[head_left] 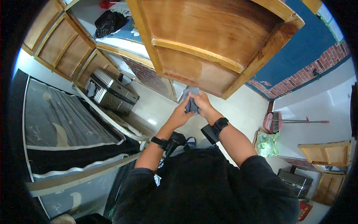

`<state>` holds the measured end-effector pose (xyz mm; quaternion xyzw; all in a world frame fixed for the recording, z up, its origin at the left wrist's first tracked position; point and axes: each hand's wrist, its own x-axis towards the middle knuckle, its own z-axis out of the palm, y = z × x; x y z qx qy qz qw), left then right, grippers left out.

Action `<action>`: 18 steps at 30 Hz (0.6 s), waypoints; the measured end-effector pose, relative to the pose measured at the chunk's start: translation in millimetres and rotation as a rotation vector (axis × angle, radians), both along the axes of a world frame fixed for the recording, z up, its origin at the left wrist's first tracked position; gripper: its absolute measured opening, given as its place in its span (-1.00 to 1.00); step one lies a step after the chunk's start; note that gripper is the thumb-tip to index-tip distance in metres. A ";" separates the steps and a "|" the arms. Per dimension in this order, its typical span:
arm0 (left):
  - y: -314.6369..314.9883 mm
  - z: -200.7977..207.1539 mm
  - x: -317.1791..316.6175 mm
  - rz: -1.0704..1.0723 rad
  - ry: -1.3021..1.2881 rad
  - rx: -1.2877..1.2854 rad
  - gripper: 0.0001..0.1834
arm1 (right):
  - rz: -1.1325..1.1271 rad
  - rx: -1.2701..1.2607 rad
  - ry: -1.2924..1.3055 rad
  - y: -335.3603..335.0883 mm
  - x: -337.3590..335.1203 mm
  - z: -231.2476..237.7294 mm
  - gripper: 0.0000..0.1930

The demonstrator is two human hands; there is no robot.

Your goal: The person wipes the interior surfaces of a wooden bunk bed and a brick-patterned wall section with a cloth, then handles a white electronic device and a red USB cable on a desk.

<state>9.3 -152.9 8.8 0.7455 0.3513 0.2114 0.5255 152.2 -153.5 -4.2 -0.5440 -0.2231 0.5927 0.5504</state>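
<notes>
Both my hands meet in front of my body around a small grey cloth, folded or bunched up. My left hand grips it from the left with the fingers pointing up along it. My right hand closes on its right side, thumb across the top. Just beyond the hands is the lower edge of a wooden door panel with a lighter frame, standing open. Dark bands with black devices sit on both my wrists.
To the left stand a silver suitcase and a bed with grey netting and a pale rail. An open compartment behind the door holds a black bag. On the right are a pink dustpan, a green plastic bag and a dark case.
</notes>
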 end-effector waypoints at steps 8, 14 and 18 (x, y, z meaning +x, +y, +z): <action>27.2 -44.4 -33.0 0.108 -0.325 -0.198 -0.45 | -0.041 0.175 -0.258 26.1 -45.9 -19.4 -0.66; 69.9 -3.0 -50.4 0.495 -0.436 -0.583 -0.57 | -0.046 0.079 -0.934 69.8 -54.7 -13.6 -0.57; 126.9 57.3 -53.6 0.627 -0.458 -0.106 -0.51 | 0.083 0.267 -1.243 111.4 -58.8 -6.4 -0.66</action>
